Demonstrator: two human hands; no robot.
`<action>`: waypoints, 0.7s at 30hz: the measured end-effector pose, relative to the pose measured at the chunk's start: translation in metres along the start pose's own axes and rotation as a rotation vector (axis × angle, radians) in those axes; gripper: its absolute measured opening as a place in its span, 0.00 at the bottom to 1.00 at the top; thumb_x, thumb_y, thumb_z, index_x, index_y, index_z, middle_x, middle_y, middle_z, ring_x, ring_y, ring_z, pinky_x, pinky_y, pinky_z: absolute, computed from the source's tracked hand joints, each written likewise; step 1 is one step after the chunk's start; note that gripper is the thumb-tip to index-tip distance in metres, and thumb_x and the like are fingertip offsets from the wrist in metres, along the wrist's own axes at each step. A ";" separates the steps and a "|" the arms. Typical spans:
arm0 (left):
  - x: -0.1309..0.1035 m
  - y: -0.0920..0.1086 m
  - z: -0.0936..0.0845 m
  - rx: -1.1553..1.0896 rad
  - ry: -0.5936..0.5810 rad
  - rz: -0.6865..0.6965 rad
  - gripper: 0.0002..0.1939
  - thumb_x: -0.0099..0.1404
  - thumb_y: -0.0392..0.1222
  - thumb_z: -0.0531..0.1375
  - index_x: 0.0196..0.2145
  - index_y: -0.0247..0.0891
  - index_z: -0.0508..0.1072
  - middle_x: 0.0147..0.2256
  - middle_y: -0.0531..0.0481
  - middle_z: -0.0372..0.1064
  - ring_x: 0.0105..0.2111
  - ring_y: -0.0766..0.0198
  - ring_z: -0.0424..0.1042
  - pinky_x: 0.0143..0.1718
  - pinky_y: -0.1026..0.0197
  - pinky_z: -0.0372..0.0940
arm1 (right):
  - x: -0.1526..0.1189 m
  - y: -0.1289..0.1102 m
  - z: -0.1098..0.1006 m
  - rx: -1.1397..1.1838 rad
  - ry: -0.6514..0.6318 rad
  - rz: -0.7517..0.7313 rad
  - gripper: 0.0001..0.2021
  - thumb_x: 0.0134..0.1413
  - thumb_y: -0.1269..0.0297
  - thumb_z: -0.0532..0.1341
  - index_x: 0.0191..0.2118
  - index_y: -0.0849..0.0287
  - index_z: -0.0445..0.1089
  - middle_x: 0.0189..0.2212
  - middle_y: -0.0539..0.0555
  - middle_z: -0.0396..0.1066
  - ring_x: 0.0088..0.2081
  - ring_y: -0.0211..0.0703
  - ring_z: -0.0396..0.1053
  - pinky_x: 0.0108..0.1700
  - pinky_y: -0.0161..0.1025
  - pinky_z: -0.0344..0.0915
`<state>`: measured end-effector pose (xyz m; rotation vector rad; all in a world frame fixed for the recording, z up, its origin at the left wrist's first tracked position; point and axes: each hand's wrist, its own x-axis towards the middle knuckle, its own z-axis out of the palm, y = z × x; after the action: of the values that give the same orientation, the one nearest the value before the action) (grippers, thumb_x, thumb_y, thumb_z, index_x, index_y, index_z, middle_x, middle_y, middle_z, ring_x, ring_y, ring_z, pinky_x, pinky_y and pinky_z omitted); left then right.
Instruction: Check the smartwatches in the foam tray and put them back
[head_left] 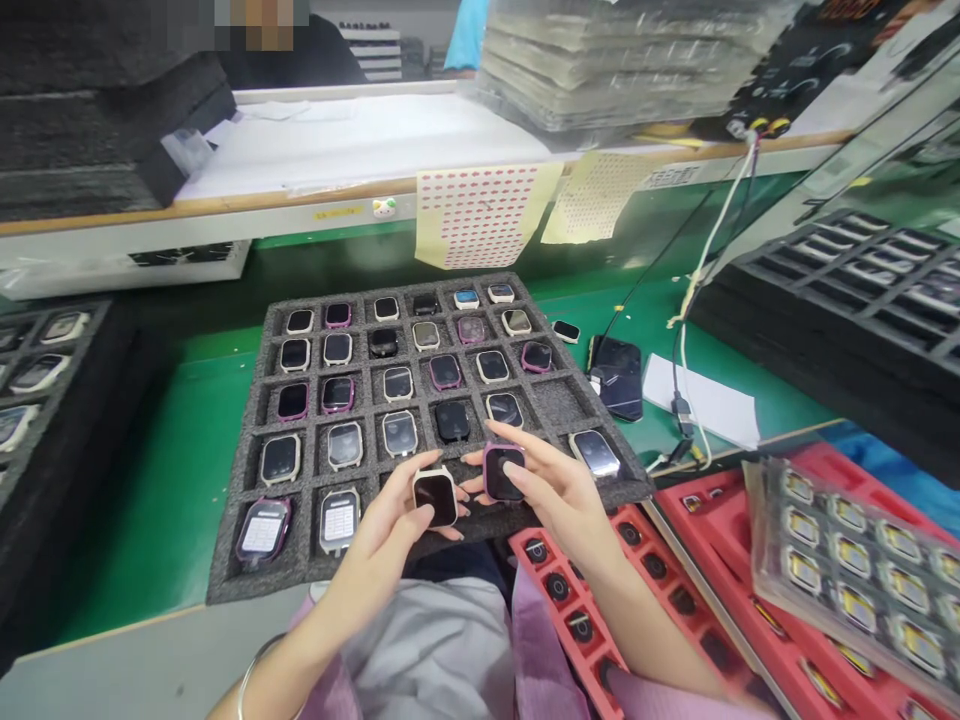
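My left hand (pixel 401 510) is closed on a smartwatch case with a cream rim and dark screen (pixel 436 498), thumb on its lower left edge. Beside it, my right hand (pixel 551 480) grips a purple-rimmed smartwatch case (pixel 502 473), the thumb lying on its dark glass. Both are held close together above the front part of a dark grey foam tray (pixel 247 480). Strapless watch cases sit in most of its compartments, some cream, some purple, some black. At the front left, a purple watch (pixel 263 528) and a cream watch (pixel 340 520) have lit white screens.
Red foam trays (pixel 675 500) with round black parts lie at my right, beneath clear blister trays (pixel 757 540). A black phone-like device (pixel 616 375), cables (pixel 705 270) and white paper (pixel 701 400) lie right of the tray. Black foam trays (pixel 817 320) flank both sides; a shelf (pixel 300 205) runs ahead.
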<state>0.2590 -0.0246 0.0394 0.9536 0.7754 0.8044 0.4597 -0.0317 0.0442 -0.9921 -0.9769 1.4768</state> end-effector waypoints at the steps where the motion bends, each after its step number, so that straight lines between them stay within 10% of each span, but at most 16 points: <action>1: 0.001 -0.001 0.000 0.013 0.000 0.007 0.22 0.68 0.41 0.54 0.58 0.40 0.58 0.46 0.43 0.68 0.46 0.55 0.70 0.43 0.55 0.69 | 0.000 0.000 0.000 -0.015 -0.001 0.000 0.20 0.60 0.63 0.61 0.57 0.55 0.64 0.48 0.58 0.74 0.41 0.50 0.77 0.42 0.44 0.75; 8: 0.006 -0.002 0.008 0.165 0.094 0.075 0.22 0.62 0.35 0.61 0.53 0.43 0.61 0.36 0.53 0.63 0.35 0.67 0.65 0.40 0.65 0.63 | -0.002 -0.004 -0.003 -0.087 -0.108 -0.025 0.27 0.64 0.63 0.57 0.66 0.49 0.50 0.60 0.58 0.62 0.58 0.51 0.64 0.59 0.51 0.62; 21: 0.011 -0.003 0.011 0.339 0.067 0.093 0.19 0.64 0.37 0.57 0.53 0.42 0.60 0.42 0.50 0.67 0.36 0.64 0.68 0.37 0.64 0.63 | 0.002 -0.005 -0.005 -0.074 -0.196 -0.102 0.18 0.49 0.73 0.69 0.47 0.53 0.75 0.44 0.54 0.72 0.45 0.43 0.73 0.50 0.38 0.70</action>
<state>0.2744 -0.0201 0.0388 1.2773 0.9502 0.8029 0.4653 -0.0290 0.0470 -0.8475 -1.2131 1.4814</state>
